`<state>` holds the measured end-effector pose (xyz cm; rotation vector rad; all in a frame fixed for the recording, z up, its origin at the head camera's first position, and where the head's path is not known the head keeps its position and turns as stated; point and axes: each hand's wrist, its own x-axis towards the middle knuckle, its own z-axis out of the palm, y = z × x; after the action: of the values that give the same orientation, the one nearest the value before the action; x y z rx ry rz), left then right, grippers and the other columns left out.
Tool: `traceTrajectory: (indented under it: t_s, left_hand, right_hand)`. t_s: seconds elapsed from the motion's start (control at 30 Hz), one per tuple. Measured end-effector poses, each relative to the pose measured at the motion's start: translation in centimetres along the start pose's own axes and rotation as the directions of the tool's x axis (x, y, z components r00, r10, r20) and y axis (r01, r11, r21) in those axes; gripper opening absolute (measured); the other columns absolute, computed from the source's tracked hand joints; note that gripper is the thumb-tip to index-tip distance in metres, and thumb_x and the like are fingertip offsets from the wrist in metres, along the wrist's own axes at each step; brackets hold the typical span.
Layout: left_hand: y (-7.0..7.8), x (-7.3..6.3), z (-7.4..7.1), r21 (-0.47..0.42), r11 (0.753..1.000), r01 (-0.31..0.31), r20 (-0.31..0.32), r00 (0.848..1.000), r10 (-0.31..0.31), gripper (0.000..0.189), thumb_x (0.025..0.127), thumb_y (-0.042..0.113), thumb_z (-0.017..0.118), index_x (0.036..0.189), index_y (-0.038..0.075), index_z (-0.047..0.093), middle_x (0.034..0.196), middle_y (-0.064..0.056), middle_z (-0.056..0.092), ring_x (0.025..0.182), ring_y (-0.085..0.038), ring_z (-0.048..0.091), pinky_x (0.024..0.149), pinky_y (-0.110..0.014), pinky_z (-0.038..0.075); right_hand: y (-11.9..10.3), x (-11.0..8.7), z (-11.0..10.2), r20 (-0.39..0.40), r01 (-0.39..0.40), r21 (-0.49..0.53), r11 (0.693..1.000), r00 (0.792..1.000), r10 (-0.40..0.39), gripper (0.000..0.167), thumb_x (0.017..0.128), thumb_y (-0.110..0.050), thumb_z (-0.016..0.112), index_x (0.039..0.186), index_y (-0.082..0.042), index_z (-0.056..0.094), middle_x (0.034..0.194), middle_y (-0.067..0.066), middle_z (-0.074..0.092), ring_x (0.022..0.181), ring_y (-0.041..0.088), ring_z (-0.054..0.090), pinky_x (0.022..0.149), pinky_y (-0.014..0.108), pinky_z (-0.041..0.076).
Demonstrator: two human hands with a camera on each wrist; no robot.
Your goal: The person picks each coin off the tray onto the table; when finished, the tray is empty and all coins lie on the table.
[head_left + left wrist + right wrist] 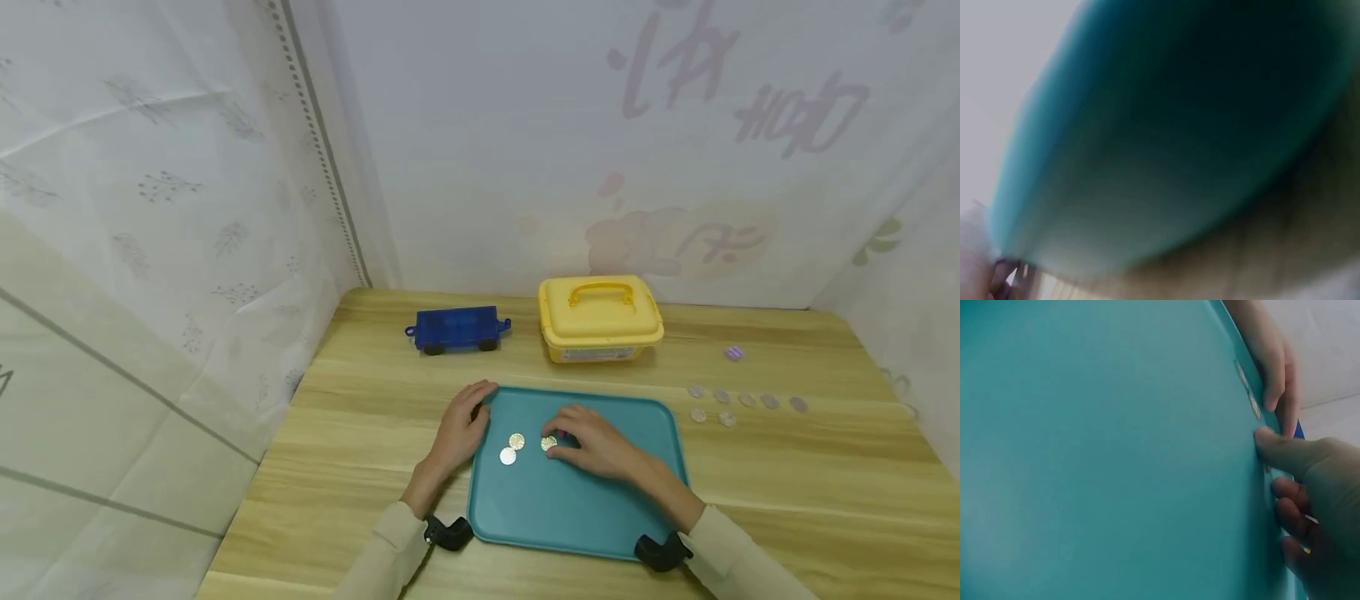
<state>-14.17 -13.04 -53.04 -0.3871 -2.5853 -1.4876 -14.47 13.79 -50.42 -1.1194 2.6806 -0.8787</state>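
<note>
A teal tray [570, 508] lies on the wooden table. Its left rim has my left hand [459, 427] resting against it, fingers fairly straight, with the thumb over the tray's inside. On the tray, my right hand [600, 443] pinches a gold-coloured coin [549, 443] between thumb and forefinger. Left of it, another gold-coloured coin [517, 442] and a silvery coin [507, 456] lie touching each other. The right wrist view shows the right thumb [1285, 452] low at the tray surface, hiding most of the held coin. A blurred tray underside fills the left wrist view.
Behind the tray stand a blue toy wagon [457, 327] and a yellow lidded box [600, 321] with a handle. Several silvery coins [722, 396] lie in two rows to the tray's right, below a small purple block [734, 353]. White printed curtains [480, 150] hang behind the table.
</note>
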Motion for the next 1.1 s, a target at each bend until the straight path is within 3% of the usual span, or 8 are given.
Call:
traceTrajectory:
  t_s: [0.2, 0.4, 0.63, 0.83, 1.1]
  left_hand:
    - [0.0, 0.1, -0.3, 0.002, 1.0, -0.008, -0.005, 1.0, 0.008, 0.039, 0.098, 0.003, 0.052, 0.135, 0.004, 0.061, 0.143, -0.015, 0.057, 0.139, -0.032, 0.047, 0.118, -0.052, 0.036]
    - [0.1, 0.0, -0.3, -0.018, 1.0, 0.002, -0.008, 1.0, -0.002, 0.038, 0.097, 0.002, 0.053, 0.135, 0.003, 0.061, 0.142, -0.016, 0.057, 0.139, -0.033, 0.047, 0.117, -0.052, 0.037]
    - [0.0, -0.1, -0.2, -0.015, 1.0, -0.002, 0.0, 1.0, 0.002, 0.039, 0.097, 0.001, 0.053, 0.135, 0.003, 0.061, 0.143, -0.017, 0.056, 0.139, -0.033, 0.047, 0.117, -0.052, 0.037]
    - [-0.2, 0.0, -0.1, -0.021, 1.0, -0.002, -0.002, 1.0, 0.002, 0.038, 0.097, 0.001, 0.053, 0.134, 0.003, 0.062, 0.142, -0.017, 0.057, 0.14, -0.033, 0.047, 0.118, -0.052, 0.036]
    - [-0.2, 0.0, -0.2, -0.007, 1.0, -0.025, -0.003, 1.0, 0.025, 0.039, 0.097, 0.001, 0.053, 0.135, 0.003, 0.061, 0.142, -0.017, 0.057, 0.138, -0.034, 0.048, 0.116, -0.053, 0.038]
  right_hand:
    - [-0.9, 0.5, -0.3, 0.035, -0.035, 0.034, 0.999, 0.999, 0.033, 0.019, 0.089, -0.028, 0.074, 0.105, -0.02, 0.067, 0.091, -0.011, 0.054, 0.086, 0.004, 0.046, 0.078, 0.028, 0.042]
    - [-1.0, 0.5, -0.2, 0.046, 0.08, -0.025, 0.996, 0.996, -0.079, 0.011, 0.094, -0.025, 0.069, 0.105, -0.022, 0.067, 0.089, -0.014, 0.058, 0.081, 0.001, 0.048, 0.071, 0.02, 0.046]
    - [-1.2, 0.2, -0.4, 0.073, 0.156, -0.087, 0.984, 0.986, -0.15, 0.022, 0.094, -0.026, 0.069, 0.113, -0.016, 0.072, 0.099, -0.007, 0.066, 0.084, 0.0, 0.055, 0.073, 0.022, 0.052]
    - [-1.6, 0.4, -0.6, 0.087, 0.112, -0.068, 0.991, 0.991, -0.106, 0.02, 0.092, -0.03, 0.071, 0.105, -0.015, 0.072, 0.091, -0.009, 0.062, 0.078, -0.001, 0.05, 0.068, 0.018, 0.049]
    - [-1.4, 0.6, -0.8, 0.047, 0.048, -0.058, 0.997, 0.998, -0.045, 0.021, 0.087, -0.037, 0.076, 0.094, -0.019, 0.069, 0.081, -0.013, 0.055, 0.074, -0.001, 0.046, 0.063, 0.016, 0.044]
